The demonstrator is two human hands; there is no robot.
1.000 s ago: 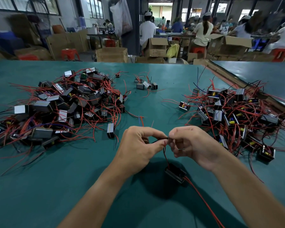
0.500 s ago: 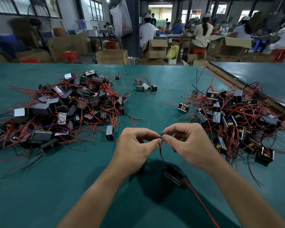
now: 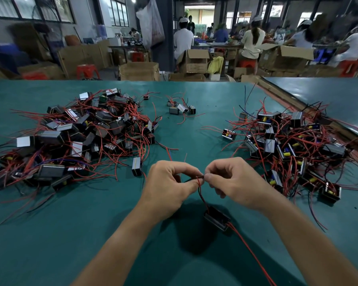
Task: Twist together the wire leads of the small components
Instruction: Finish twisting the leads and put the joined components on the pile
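One long red lead [image 3: 252,255] leaves the small component [image 3: 216,220] and gets cut off at the bottom edge. Just past the component, left hand [image 3: 170,182] and right hand [image 3: 234,180] both pinch its wire leads [image 3: 200,190] thumb-to-forefinger, but the fingertips hide the twist itself. Farther back sit two tangled heaps, a left pile [image 3: 81,137] and a right pile [image 3: 293,145].

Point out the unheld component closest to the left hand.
The lone upright component, standing just off the near edge of the left pile, beside the left hand; all other loose ones lie farther away.
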